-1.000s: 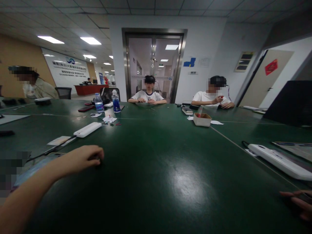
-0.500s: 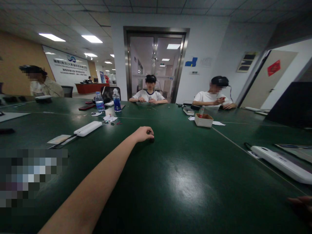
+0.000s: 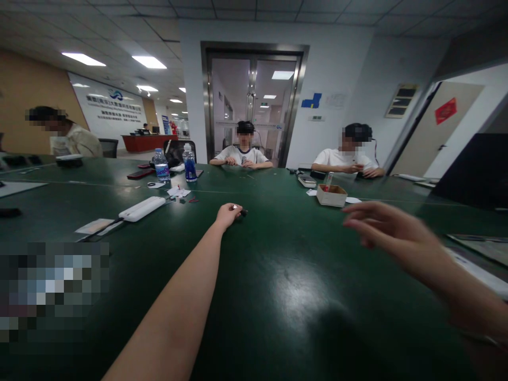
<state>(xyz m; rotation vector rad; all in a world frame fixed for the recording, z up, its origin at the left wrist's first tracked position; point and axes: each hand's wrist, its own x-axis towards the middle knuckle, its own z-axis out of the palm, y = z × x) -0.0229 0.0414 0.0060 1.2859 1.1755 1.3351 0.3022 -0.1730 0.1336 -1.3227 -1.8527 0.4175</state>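
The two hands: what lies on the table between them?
In the head view, only bare green table lies between the left hand, which pinches a small dark thing, and the raised right hand.

Office meeting room, long dark green worktop (image 3: 278, 275), steel-framed glass double doors (image 3: 254, 100), red reception desk (image 3: 145, 143), white wall sign (image 3: 107, 108), ceiling light panels (image 3: 148, 62)

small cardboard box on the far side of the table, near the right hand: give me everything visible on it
The cardboard box is small, low, open-topped, tan, seemingly plain cardboard. It sits flat and upright on the green table, well beyond the right hand, which is raised and apart from it. Something red lies inside, and a slim clear item with a red end stands up from its left side; what these are is too small to tell. White paper lies beside it on the right; contact unclear. No hand touches it.
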